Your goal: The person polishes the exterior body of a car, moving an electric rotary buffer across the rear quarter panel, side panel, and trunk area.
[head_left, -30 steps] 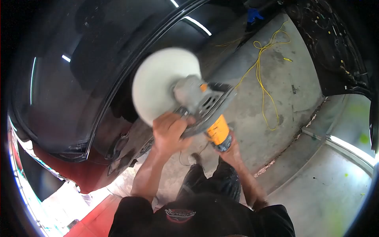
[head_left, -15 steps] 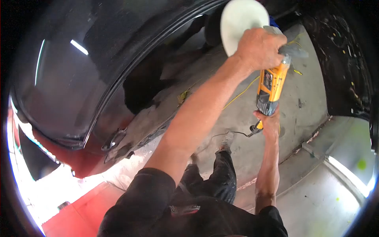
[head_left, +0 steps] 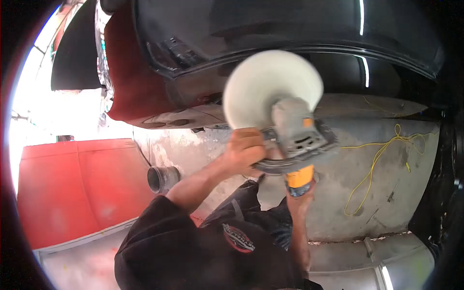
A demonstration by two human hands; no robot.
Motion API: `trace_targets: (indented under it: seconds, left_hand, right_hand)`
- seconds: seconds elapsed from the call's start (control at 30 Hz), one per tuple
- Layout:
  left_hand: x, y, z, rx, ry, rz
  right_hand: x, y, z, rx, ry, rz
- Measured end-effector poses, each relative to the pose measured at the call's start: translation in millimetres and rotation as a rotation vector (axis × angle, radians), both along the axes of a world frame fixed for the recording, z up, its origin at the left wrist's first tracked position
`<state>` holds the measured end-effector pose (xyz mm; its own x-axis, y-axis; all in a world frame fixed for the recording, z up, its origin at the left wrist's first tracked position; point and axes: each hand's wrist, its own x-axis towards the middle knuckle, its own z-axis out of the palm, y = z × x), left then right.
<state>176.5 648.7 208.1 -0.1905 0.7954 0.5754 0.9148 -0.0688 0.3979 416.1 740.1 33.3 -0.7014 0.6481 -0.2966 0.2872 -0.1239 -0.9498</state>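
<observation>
A yellow and grey polisher (head_left: 300,176) with a large round white pad (head_left: 256,79) is held out before my body. My left hand (head_left: 245,152) is wrapped around the black loop handle near the tool's head. Lower down, my right hand (head_left: 300,195) grips the rear of the yellow body, with its fingers partly hidden. The pad faces the glossy black car panel (head_left: 193,89), below a long trim line. Its surface looks smeared, and I cannot tell whether it touches the paint.
A yellow cord (head_left: 372,169) lies looped on the concrete floor (head_left: 328,212) to the right. On the left are a red panel (head_left: 72,188) and a round grey pipe or can (head_left: 163,179). A dark panel (head_left: 435,193) borders the right side.
The view has turned along the car. The polisher has swung from the upper right toward the middle, its pad now in front of the car's side. Both hands keep their hold.
</observation>
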Motion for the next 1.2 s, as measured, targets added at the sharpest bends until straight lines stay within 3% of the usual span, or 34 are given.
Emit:
trace_targets:
  seconds: [0.07,0.17,0.23,0.4,0.57,0.77,0.83,0.9,0.97,1.0,1.07,1.13,1.2]
  left_hand:
    - [-3.2,-57.0,28.4,-0.063,0.078,0.166]
    - [-6.0,-130.1,24.0,0.006,0.073,0.327]
    - [-6.5,-145.2,30.7,0.124,0.12,0.385]
    - [3.5,-144.6,34.9,0.069,0.096,0.381]
    - [6.6,-57.1,27.3,0.004,0.0,0.216]
    - [18.2,135.2,18.7,0.06,-0.017,-0.072]
    - [23.7,206.3,-4.9,0.136,-0.063,-0.154]
    - [33.7,268.0,-17.2,0.025,-0.082,-0.253]
    - [41.2,322.1,-31.0,-0.047,-0.215,-0.331]
    - [40.8,336.1,-22.5,-0.135,-0.17,-0.303]
    - [37.9,345.5,-16.7,-0.183,-0.159,-0.232]
    - [23.3,330.3,-23.3,-0.179,-0.141,-0.2]
    - [45.8,316.9,-1.3,-0.204,-0.154,-0.188]
  right_hand:
    - [-19.4,-39.5,5.8,-0.08,-0.001,0.122]
    - [-50.6,-67.0,33.4,0.14,0.045,0.24]
    - [-65.1,-82.7,27.3,0.168,0.047,0.28]
    - [-60.7,-70.5,39.1,0.21,-0.052,0.331]
    - [-24.6,-18.2,42.6,0.178,-0.057,0.112]
    - [23.4,87.0,28.2,0.153,-0.058,-0.176]
    - [46.7,127.7,5.6,0.288,-0.171,-0.239]
    - [75.3,166.3,-33.5,0.264,-0.125,-0.3]
    - [67.2,203.5,-20.1,-0.123,-0.015,-0.486]
    - [49.8,201.4,-1.8,-0.021,-0.023,-0.518]
    - [46.5,210.0,-22.9,0.046,0.069,-0.514]
    - [25.8,195.1,-17.2,0.123,-0.062,-0.46]
    - [61.0,201.3,-6.9,0.17,-0.12,-0.391]
